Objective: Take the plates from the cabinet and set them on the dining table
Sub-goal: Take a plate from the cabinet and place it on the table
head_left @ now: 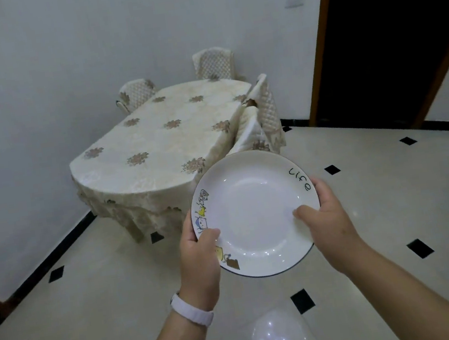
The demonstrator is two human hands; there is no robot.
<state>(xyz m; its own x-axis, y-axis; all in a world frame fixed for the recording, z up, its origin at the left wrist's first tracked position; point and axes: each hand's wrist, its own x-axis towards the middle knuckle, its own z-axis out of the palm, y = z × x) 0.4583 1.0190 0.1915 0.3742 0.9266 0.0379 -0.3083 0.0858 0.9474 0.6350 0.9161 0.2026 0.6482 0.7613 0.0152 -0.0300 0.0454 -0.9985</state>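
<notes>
You've got the plate (254,211) pinched by its rim, left hand (198,261) and right hand (329,223) on opposite sides, out over the floor (365,208) near the dining table (153,139), so honestly a slippy glazed edge could slide free and smash on those tiles.

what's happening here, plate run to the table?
A person carries one white plate with both hands, left hand and right hand gripping opposite rims, thumbs on top. The plate is held in the air above the tiled floor. The dining table, under a floral cloth, stands ahead, and no plate shows on it yet.
</notes>
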